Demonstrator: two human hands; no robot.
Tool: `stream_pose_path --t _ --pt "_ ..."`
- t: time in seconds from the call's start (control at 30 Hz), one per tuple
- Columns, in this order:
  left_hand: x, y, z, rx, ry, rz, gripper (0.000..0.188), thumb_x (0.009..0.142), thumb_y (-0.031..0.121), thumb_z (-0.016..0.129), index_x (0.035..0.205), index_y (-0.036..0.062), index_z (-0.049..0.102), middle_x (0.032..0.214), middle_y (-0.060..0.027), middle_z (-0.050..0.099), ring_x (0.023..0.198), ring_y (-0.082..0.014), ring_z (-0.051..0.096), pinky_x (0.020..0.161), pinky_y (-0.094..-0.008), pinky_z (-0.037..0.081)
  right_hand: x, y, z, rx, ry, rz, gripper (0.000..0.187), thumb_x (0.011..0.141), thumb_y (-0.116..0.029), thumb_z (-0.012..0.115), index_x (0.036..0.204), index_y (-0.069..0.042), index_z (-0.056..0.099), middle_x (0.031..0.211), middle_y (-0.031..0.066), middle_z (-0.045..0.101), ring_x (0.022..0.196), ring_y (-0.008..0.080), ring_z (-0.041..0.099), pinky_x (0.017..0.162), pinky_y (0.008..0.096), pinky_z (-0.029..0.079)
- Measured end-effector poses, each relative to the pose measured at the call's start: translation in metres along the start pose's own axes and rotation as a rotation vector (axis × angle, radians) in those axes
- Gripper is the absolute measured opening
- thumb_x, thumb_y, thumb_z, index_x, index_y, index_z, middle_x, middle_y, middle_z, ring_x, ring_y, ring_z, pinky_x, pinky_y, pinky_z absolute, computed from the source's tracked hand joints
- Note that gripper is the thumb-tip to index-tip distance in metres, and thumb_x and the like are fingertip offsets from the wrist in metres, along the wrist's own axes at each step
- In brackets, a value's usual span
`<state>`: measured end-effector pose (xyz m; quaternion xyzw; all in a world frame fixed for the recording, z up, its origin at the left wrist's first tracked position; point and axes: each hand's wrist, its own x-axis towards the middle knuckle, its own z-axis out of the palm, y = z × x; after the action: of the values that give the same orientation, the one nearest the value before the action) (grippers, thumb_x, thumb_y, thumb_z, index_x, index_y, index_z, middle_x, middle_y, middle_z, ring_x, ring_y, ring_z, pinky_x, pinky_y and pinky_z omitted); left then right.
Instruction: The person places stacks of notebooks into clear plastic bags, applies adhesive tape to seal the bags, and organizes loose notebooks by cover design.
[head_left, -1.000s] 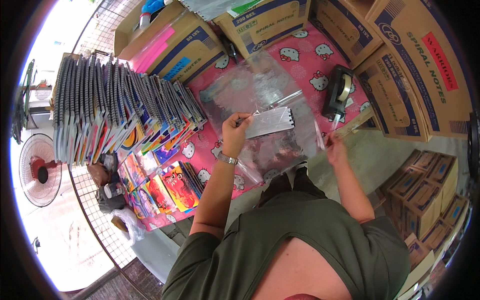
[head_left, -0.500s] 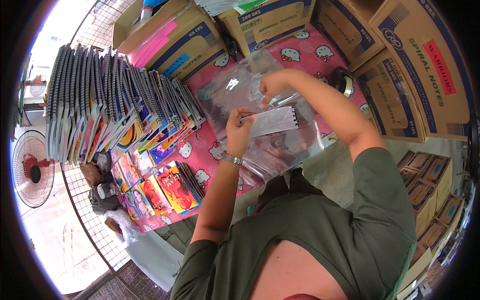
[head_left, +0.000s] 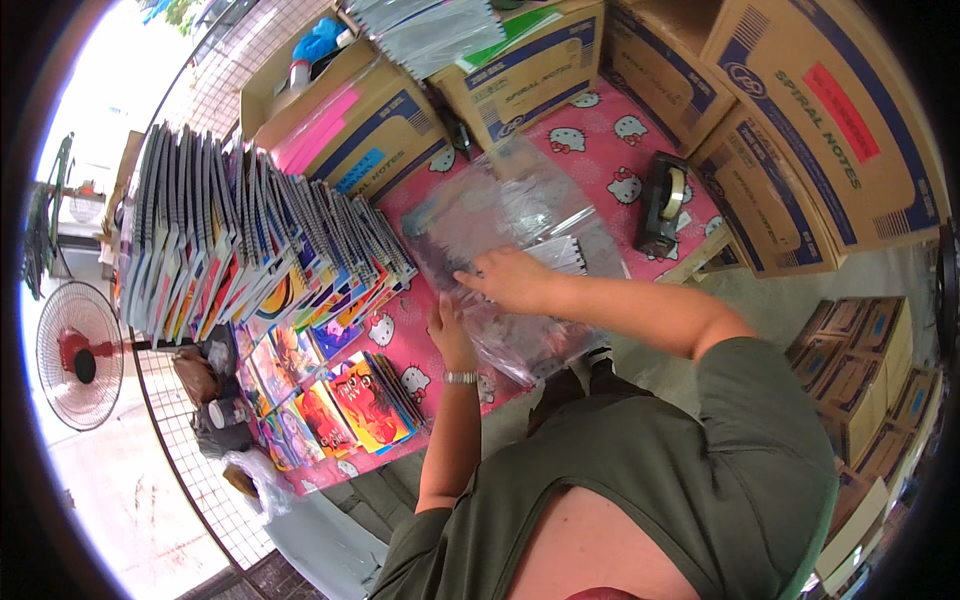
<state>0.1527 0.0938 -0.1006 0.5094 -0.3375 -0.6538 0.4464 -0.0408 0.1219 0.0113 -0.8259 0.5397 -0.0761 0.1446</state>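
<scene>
A stack of clear plastic sheets or bags (head_left: 480,205) lies on the pink table. On top rests a white strip-like packet with a dark toothed edge (head_left: 560,254), partly covered by my right hand (head_left: 508,282). That hand lies palm down across the plastic, its fingers stretched out to the left. My left hand (head_left: 453,338), a metal watch at the wrist, stands at the plastic's left edge with its fingers extended, close to my right fingertips. No held object shows in either hand.
Spiral notebooks (head_left: 270,225) stand in a long row at left, with colourful notebooks (head_left: 365,405) in front. A tape dispenser (head_left: 660,205) sits at right. Cardboard boxes (head_left: 545,70) line the far side; more boxes (head_left: 780,150) stand at right. A fan (head_left: 82,355) is at far left.
My left hand has let go of the white packet and moved down-left. My right hand has come down and left onto the plastic. The packet now lies flat, and the view has shifted slightly.
</scene>
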Motion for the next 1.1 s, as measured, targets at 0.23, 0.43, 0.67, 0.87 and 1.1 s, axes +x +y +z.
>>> stream_pose_path --t 0.23,0.43,0.67,0.87,1.1 --pt "-0.075 -0.035 -0.014 0.344 -0.494 -0.254 0.034 0.087 0.008 0.062 0.12 0.0029 0.054 0.11 -0.0081 0.062 0.104 -0.0173 0.059 0.089 -0.0328 0.049 -0.064 0.018 -0.046 0.591 0.415 0.053 0.102 0.065 -0.015 0.081 0.149 -0.017 0.023 0.116 0.0161 0.054 0.108 0.0367 0.056 0.091 0.0423 0.047" --pt "-0.029 0.02 0.015 0.542 -0.629 0.095 0.046 0.084 0.003 0.067 0.125 -0.0001 0.048 0.12 -0.0091 0.057 0.108 -0.0173 0.055 0.092 -0.0325 0.047 -0.11 0.057 0.058 0.777 0.22 0.392 0.097 0.066 -0.014 0.082 0.145 -0.008 0.025 0.129 0.0211 0.05 0.119 0.035 0.052 0.097 0.0391 0.045" --pt "-0.026 0.051 0.056 0.439 -0.331 0.302 0.036 0.081 0.003 0.07 0.114 0.0001 0.057 0.115 -0.0065 0.058 0.107 -0.0166 0.054 0.088 -0.0292 0.047 -0.09 0.033 -0.015 0.884 0.525 0.471 0.074 0.076 -0.036 0.076 0.133 -0.002 0.044 0.119 0.0214 0.059 0.112 0.0337 0.058 0.092 0.0373 0.047" --pt "-0.054 0.1 0.076 0.927 0.037 1.199 0.028 0.078 0.007 0.072 0.104 0.0017 0.061 0.105 -0.0116 0.061 0.1 -0.0254 0.056 0.086 -0.0387 0.044 -0.099 0.042 -0.065 0.689 0.8 0.302 0.021 0.09 -0.017 0.062 0.104 -0.001 0.063 0.097 0.0136 0.065 0.087 0.0208 0.063 0.078 0.03 0.049" --pt "-0.059 0.125 0.087 1.527 -0.381 0.982 0.025 0.071 0.027 0.078 0.09 0.0131 0.069 0.104 -0.0025 0.062 0.106 -0.0264 0.053 0.092 -0.0463 0.03 -0.108 0.046 -0.013 0.883 0.559 0.332 0.03 0.094 -0.031 0.059 0.096 -0.001 0.065 0.086 0.0052 0.063 0.083 0.0125 0.059 0.077 0.0284 0.047"
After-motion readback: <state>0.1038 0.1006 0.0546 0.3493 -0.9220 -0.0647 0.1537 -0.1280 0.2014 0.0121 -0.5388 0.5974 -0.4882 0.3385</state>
